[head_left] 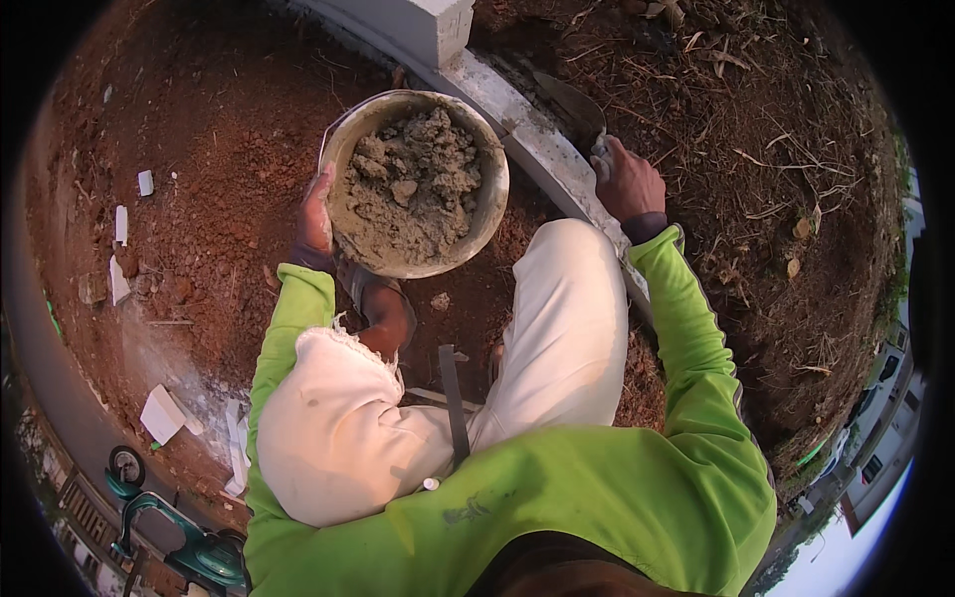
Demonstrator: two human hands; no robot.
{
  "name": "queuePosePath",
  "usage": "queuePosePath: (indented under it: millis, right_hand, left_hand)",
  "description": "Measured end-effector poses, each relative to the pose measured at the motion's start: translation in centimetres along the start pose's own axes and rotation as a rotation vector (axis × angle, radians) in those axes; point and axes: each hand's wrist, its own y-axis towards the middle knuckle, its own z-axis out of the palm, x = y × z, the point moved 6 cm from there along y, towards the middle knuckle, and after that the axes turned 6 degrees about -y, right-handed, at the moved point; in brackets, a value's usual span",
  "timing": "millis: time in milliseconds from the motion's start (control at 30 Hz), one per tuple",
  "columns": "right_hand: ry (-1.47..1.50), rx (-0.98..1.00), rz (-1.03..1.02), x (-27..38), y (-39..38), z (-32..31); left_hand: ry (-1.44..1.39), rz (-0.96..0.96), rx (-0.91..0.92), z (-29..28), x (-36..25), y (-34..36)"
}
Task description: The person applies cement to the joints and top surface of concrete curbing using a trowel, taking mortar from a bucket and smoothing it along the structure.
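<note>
A round bucket [494, 214] of wet grey mortar [408, 184] stands in front of me on the soil, with a thin wire handle along its left side. My left hand [316, 214] grips the bucket's left side, its fingers partly hidden by the wall. At the right, my right hand [633, 182] is closed around the mortar-smeared handle of a trowel. The dark trowel blade [567, 101] points up and left, along the far side of a low concrete kerb [542, 144]. No mortar can be made out on the blade.
A white block post [423, 28] rises from the kerb at the top. Reddish soil lies left, dry grass and twigs right. White broken slabs [162, 415] are scattered at the left. My bent knees flank the space below the bucket. A green scooter [189, 542] stands at lower left.
</note>
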Motion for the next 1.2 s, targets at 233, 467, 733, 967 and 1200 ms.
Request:
queuePosePath:
  millis: [233, 467, 733, 967, 1200]
  right_hand:
    - [-0.102, -0.024, -0.535, 11.5, -2.1, -8.7]
    - [-0.164, 0.315, -0.737, 14.9, -7.2, -2.3]
    - [-0.127, -0.016, -0.455, 11.8, -3.4, -8.4]
    - [-0.052, 0.378, -0.589, 13.7, -7.5, 0.1]
    - [0.335, 0.566, -0.434, 13.6, -8.4, 2.6]
  left_hand:
    - [0.283, 0.102, 0.145, 8.3, -2.9, -2.2]
    - [0.161, 0.141, 0.074, 8.6, -1.7, -2.6]
    - [0.193, 0.134, 0.087, 7.8, -1.2, -2.9]
    - [0.233, 0.187, 0.071, 9.7, -1.8, -3.1]
    - [0.258, 0.220, 0.074, 11.7, -1.8, -3.0]
